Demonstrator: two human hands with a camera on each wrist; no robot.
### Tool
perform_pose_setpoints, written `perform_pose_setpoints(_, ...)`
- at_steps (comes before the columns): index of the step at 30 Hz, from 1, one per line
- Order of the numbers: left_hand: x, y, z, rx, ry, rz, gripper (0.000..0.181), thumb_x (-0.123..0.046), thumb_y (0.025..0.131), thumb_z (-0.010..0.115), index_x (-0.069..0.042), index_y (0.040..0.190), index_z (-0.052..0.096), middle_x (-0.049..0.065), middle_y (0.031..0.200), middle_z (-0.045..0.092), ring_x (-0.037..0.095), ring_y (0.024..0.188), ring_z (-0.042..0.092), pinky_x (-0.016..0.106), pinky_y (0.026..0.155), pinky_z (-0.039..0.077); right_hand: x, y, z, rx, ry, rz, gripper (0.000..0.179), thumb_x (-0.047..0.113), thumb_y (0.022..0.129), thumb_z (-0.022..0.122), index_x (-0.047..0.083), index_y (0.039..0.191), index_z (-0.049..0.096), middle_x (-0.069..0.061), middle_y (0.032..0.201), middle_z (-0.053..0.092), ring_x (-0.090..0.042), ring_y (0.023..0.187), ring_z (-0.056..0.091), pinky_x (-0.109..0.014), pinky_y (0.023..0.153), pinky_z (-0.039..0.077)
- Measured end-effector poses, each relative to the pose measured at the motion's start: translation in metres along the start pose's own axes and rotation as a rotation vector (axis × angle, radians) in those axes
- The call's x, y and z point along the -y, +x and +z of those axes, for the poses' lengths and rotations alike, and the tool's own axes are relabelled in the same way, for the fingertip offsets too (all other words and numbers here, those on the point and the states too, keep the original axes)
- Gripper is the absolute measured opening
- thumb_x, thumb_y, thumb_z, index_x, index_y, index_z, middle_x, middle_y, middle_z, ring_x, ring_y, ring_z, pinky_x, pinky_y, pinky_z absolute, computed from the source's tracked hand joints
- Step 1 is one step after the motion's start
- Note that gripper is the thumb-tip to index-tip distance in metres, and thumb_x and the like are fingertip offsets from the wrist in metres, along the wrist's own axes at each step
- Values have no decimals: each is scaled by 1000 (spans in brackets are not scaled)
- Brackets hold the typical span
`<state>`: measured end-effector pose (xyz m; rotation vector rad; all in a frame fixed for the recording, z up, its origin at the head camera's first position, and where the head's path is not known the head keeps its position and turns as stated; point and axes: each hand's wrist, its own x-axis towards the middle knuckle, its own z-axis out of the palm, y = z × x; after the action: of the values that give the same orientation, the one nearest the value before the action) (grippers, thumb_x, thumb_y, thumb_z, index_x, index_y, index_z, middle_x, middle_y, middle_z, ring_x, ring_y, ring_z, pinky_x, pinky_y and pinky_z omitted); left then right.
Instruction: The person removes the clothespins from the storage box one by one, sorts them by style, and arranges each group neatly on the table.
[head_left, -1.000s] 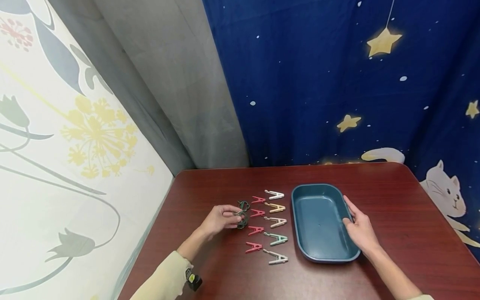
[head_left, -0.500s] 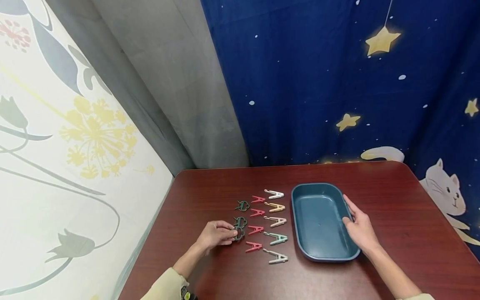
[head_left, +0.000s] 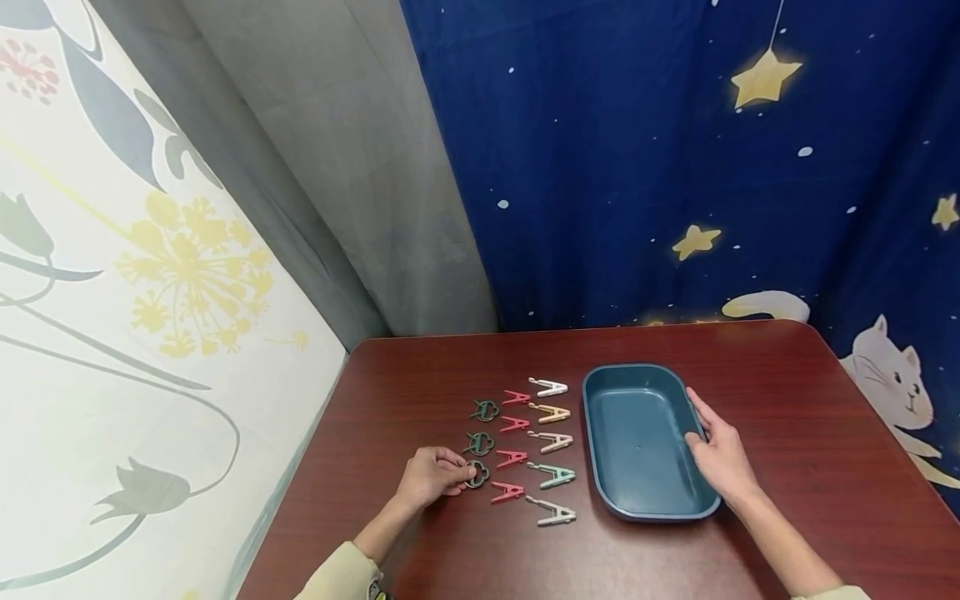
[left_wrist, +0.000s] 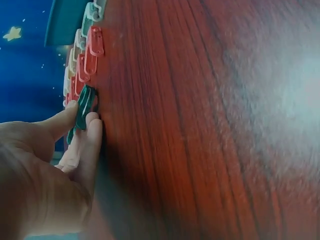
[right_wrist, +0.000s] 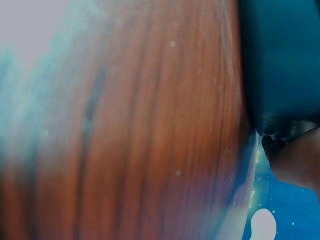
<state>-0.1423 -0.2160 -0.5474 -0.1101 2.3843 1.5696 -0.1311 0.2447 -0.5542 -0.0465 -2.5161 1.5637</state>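
Note:
My left hand (head_left: 435,479) pinches a round dark green plastic clip (head_left: 477,474) between thumb and fingers, low over the table; the left wrist view shows the clip (left_wrist: 85,107) edge-on between the fingertips. Two similar green clips, one (head_left: 480,443) just beyond it and another (head_left: 486,410) farther back, lie in line with it. To their right runs a column of several red clothespins (head_left: 512,458). Beside these is a column of several larger pastel clothespins (head_left: 553,475). My right hand (head_left: 722,454) grips the right rim of a blue rectangular plastic tub (head_left: 637,450), thumb over the edge.
The brown wooden table (head_left: 420,375) ends at a grey and dark blue curtain (head_left: 615,167) behind. A white flowered panel (head_left: 150,400) borders its left side. Inside the tub only its bare floor shows.
My left hand has moved toward me along the green column, leaving two green clips lying behind it, and now holds the nearest one. My right hand stays on the tub's rim.

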Motion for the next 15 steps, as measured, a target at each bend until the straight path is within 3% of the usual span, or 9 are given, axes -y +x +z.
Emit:
perform_pose_setpoints(10,-23,31,18,17,443,200,39,-34,73,89,-7,89,65,-4,64,66,13,50,64,30,46,52,-8,-32,-25,-124,-30,89,73,-5,94,50,20,157,26,-25,147,42,-39,132,42,1,80,30)
perform_pose_setpoints(13,-26,40,32,21,508,248,42,-39,71,89,-11,88,64,-5,64,62,11,46,59,29,43,48,-11,-44,-38,-160,-43,111,72,-5,94,50,20,158,25,-25,148,42,-39,132,41,1,80,30)
perform_pose_setpoints(15,-26,43,45,38,498,271,43,-43,73,87,-11,90,63,-4,66,62,10,45,58,29,42,47,-13,-53,-49,-182,-54,126,72,-5,95,50,20,158,25,-26,148,42,-39,132,42,1,80,30)
